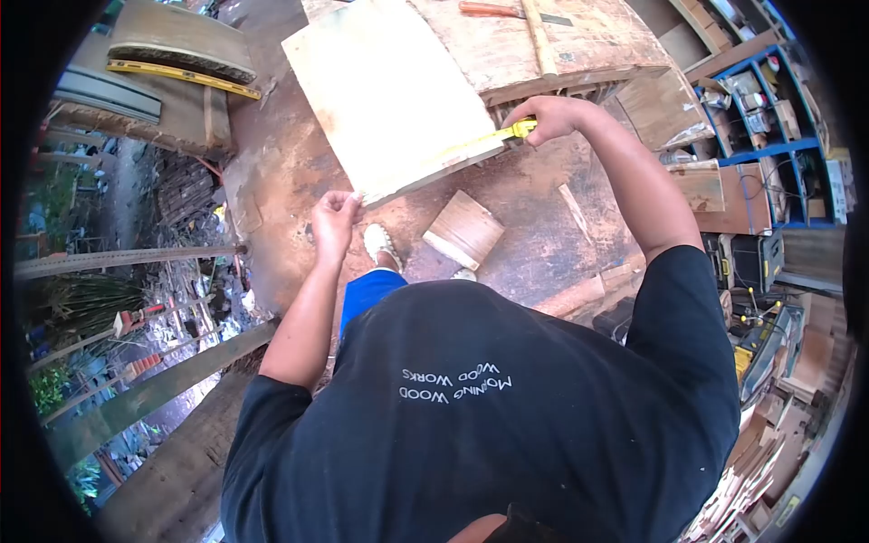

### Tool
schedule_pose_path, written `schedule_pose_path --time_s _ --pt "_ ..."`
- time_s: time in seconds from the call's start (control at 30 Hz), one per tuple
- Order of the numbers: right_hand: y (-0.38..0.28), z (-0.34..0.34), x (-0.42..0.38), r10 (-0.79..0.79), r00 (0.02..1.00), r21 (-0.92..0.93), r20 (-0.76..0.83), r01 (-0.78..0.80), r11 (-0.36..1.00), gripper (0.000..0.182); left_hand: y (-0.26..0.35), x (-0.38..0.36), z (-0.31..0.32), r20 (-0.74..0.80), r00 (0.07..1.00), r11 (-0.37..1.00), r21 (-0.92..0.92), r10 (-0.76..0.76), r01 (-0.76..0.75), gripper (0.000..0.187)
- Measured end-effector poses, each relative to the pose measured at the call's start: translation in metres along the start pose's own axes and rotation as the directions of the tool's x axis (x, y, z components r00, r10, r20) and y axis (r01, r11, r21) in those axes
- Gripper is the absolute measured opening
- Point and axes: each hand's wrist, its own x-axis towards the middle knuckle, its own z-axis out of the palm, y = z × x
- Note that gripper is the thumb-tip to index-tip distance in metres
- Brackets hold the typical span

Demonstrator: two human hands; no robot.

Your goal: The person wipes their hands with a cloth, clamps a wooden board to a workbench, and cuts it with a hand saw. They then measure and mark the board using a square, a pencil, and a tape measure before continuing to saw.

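Observation:
A large pale board lies at the top centre, its near edge facing me. My right hand is closed on a yellow tape measure at the board's right corner. The tape's blade runs left along the near edge. At the board's near left corner is my left hand, its thumb and fingers pinched together at the edge. Whether it holds the blade's end or the board's corner is too small to tell.
A small wood block lies on the floor near my shoe. Behind the board, a workbench bears a hammer. A yellow level rests at upper left. Blue shelving stands at right.

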Motion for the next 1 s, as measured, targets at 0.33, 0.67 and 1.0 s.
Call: schedule_pose_path --time_s 0.33,0.67,1.0 --pt "0.01 0.004 -0.018 -0.023 0.995 0.009 -0.093 0.024 1.0 0.055 0.01 0.007 -0.007 0.129 0.989 0.962 0.272 -0.068 0.03 0.024" --pt "0.004 0.009 -0.021 0.03 0.992 -0.031 -0.125 -0.035 0.999 0.055 0.02 0.018 -0.012 0.228 0.962 0.894 0.448 -0.153 0.036 0.026" --pt "0.009 0.021 -0.022 0.007 0.973 -0.082 -0.231 -0.027 0.996 0.057 0.021 0.022 -0.013 0.302 0.945 0.835 0.547 -0.125 -0.065 0.026"
